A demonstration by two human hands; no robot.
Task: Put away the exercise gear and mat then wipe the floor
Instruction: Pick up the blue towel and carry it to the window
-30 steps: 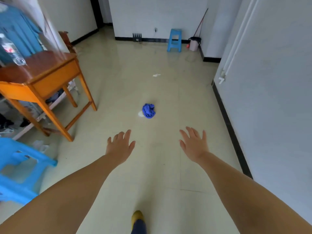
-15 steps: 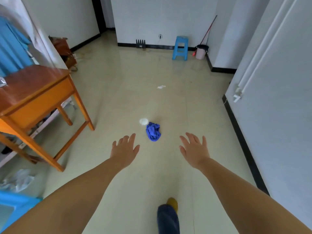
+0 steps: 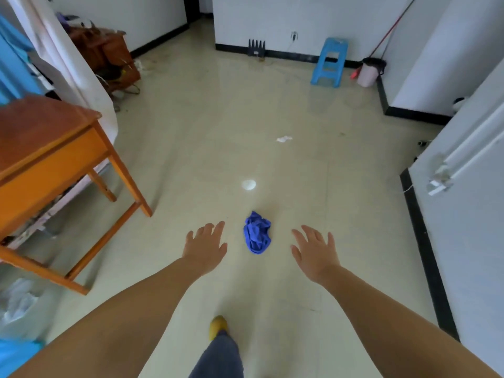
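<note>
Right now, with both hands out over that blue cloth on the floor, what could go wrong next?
1. The floor looks glossy, maybe wet; the forward foot could slip as the person bends.
2. The blue cloth lies crumpled between the open left hand and right hand; wiping with it bunched may smear.
3. The white spot and paper scrap lie beyond the cloth and could be missed.

Orange worktop (image 3: 51,148) cut off by left edge; stuff beneath it blurred. Blue stool (image 3: 13,356) only a corner at bottom left. White crumpled heap (image 3: 16,301) smeared, cannot identify. Small white scrap (image 3: 284,138) on the floor (image 3: 218,126) too small to tell. Broom handle (image 3: 392,27) runs off top.
</note>
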